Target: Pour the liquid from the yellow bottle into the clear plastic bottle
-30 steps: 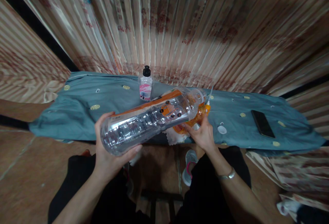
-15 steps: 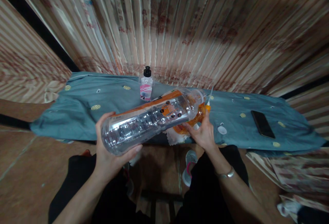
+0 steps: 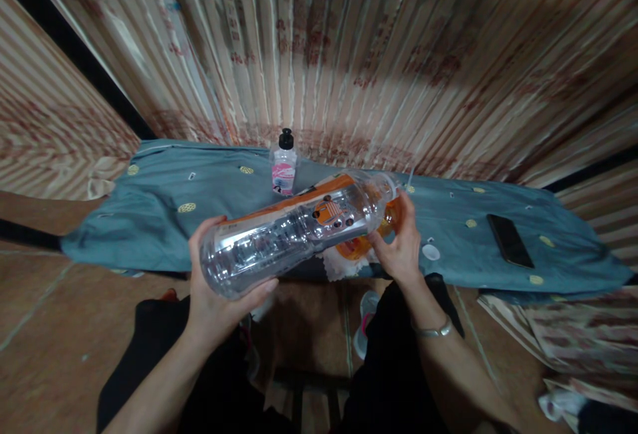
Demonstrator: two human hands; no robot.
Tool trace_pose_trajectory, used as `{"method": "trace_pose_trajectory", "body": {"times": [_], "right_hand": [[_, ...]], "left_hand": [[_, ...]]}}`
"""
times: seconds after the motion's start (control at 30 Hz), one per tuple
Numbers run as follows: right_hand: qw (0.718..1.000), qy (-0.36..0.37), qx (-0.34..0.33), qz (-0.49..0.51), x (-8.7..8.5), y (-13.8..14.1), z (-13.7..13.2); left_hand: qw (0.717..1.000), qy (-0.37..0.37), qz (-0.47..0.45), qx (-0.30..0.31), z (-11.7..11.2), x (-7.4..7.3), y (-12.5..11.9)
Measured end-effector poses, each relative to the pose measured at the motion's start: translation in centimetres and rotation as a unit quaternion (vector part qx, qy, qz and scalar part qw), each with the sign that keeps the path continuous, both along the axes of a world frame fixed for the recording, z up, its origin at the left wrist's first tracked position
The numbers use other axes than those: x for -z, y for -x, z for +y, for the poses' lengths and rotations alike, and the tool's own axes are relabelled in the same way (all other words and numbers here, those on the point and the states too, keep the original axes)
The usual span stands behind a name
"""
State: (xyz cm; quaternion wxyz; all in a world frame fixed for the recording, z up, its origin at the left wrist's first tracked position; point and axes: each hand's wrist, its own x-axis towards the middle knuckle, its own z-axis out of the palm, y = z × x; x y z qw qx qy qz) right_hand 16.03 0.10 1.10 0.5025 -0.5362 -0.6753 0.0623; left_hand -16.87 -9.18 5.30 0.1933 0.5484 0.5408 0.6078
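Slanting, the clear bottle (image 3: 284,238) partly hides an orange container (image 3: 353,247).

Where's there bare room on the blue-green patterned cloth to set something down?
The cloth is bare left of the upright, black-capped, pink-labelled bottle, and between the white disc and black rectangular phone. The middle is crowded: left hand, right hand, large clear plastic bottle, orange translucent container.

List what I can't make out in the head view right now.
In the head view:
Much of the translucent orange plastic container: hidden by the large clear plastic bottle and right hand.
Most fingers of the left hand: behind the clear bottle's base.
Fine print on the small pink-labelled, black-capped bottle: too small and blurred.
Dark item at lower right: cut off by the picture's edge.
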Motion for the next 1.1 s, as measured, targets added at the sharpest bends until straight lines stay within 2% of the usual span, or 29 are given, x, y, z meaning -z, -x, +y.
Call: {"method": "trace_pose_trajectory", "body": {"times": [0.3, 0.5, 0.6, 0.73, 0.9, 1.1], "right_hand": [[1.000, 0.014, 0.009, -0.016, -1.4, 0.7, -0.2], [1.000, -0.010, 0.018, -0.006, -1.2, 0.9, -0.2], [1.000, -0.011, 0.018, -0.005, -1.1, 0.9, -0.1], [0.999, 0.005, 0.027, -0.018, -1.1, 0.9, -0.2], [0.999, 0.005, 0.023, -0.023, -1.1, 0.8, -0.2], [0.999, 0.021, 0.021, -0.025, -1.1, 0.6, -0.2]], "left_hand": [[0.999, 0.019, -0.027, 0.018, 0.0, -0.2, 0.1], [1.000, 0.005, -0.015, 0.001, 0.0, -0.4, 0.0], [0.999, 0.031, -0.002, 0.033, 0.0, -0.5, -0.1], [1.000, 0.003, -0.023, 0.001, 0.0, -0.3, -0.1], [0.999, 0.027, -0.003, 0.046, -0.1, -0.1, 0.7], [0.998, 0.027, -0.012, 0.047, -0.1, -0.2, 0.6]]}}
